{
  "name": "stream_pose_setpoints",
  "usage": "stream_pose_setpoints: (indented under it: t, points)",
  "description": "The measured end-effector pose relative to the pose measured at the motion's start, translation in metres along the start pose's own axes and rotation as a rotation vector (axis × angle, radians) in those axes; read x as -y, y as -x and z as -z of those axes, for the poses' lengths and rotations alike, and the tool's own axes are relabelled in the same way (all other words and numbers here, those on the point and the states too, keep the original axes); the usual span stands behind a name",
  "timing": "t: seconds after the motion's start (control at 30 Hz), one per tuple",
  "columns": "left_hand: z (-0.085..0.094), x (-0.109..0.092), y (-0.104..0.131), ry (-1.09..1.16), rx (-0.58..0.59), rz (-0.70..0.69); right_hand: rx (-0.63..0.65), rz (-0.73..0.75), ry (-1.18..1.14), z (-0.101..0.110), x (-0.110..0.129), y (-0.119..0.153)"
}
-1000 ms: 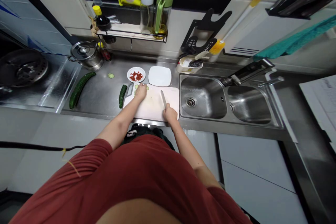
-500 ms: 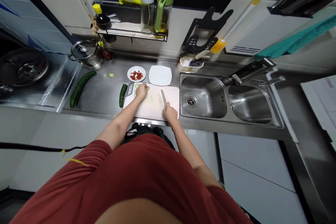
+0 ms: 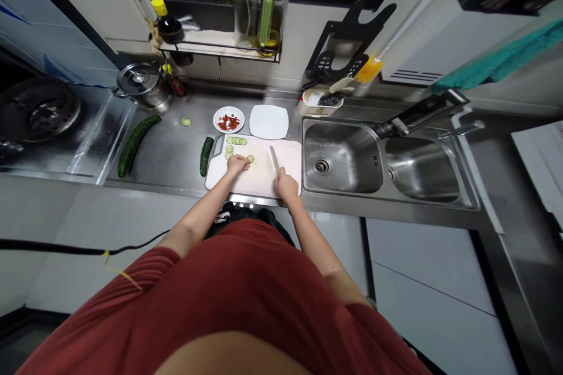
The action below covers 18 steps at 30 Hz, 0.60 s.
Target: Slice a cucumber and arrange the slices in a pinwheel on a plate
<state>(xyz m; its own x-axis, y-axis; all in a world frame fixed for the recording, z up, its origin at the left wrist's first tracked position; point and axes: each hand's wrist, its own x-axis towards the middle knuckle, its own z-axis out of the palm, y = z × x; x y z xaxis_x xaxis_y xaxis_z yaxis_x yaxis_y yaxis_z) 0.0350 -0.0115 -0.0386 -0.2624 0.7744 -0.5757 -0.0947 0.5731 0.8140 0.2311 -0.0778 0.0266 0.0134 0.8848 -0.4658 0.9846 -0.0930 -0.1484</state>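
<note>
My left hand is low over the left half of the white cutting board, its fingertips pinched at the edge of a round cucumber slice. Beyond it, a row of overlapping cucumber slices lies along the board's far left, and a few more are stacked just above the hand. My right hand grips a kitchen knife by its handle; the blade points away from me over the board's right side. A cut piece of cucumber rests beside the board's left edge.
A small plate of chopped red pieces and a white square plate stand behind the board. Leftward are a whole cucumber, a cucumber end and a steel pot. The double sink adjoins the board's right.
My left hand has drawn back toward me from the far row of slices, uncovering it, and a slice now shows at its fingertips. The knife hand has hardly moved.
</note>
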Motion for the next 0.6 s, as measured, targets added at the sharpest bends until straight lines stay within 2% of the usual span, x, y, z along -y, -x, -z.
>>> stream_pose_setpoints:
  t: [0.13,0.27,0.6]
  points:
    - [-0.002,0.006,0.012,0.146,-0.013,0.102,0.003,0.008,0.008,0.0,0.001,0.001]
    - [-0.005,0.007,0.017,0.26,-0.044,0.125,-0.002,0.006,0.011,-0.001,0.001,0.001]
    - [-0.001,0.013,0.016,-0.066,-0.005,-0.032,-0.017,0.014,0.012,-0.004,-0.002,0.0]
